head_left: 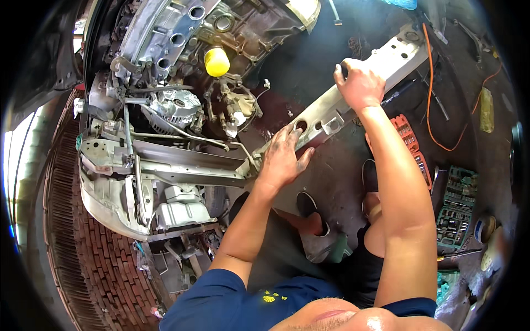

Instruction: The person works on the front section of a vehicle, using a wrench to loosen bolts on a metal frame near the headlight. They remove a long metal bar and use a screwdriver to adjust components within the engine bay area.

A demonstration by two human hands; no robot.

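Note:
A long silver metal crossmember (326,113) with round holes runs diagonally from the engine bay's near corner up to the far right. My left hand (282,157) lies on its lower left end, dirt on the skin, fingers stretched over the metal beside a large hole and thumb held apart. Farther up, my right hand (361,85) is closed over the crossmember's far edge; its fingertips are partly hidden. To the left of both hands is an exposed engine with an alternator (174,107) and a yellow oil filter (217,61).
An orange socket case (406,135) and a green socket case (457,204) lie open on the right. An orange cord (430,83) winds across the floor there. A white plastic reservoir (184,212) sits at the car's front corner. Someone's shoe (307,204) shows below the crossmember.

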